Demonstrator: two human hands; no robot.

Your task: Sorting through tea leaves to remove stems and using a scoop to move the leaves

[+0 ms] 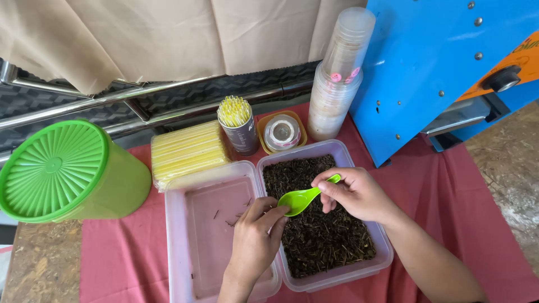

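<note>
My right hand (359, 195) grips the handle of a small green plastic spoon (300, 198) above a clear rectangular tub (382, 255) filled with dark dried leaves (323, 235). My left hand (255, 238) reaches over the edge between the two tubs, its fingertips touching the bowl of the spoon. Beside it on the left sits a second clear tub (177, 241), nearly bare, with only a few dark bits on its bottom.
A big green lidded canister (67, 171) stands at the left. Behind the tubs are a pack of yellow straws (185, 150), a cup of straws (237, 126), a small orange-rimmed container (282, 132) and stacked clear cups (339, 78). A blue machine (438, 62) stands at the right.
</note>
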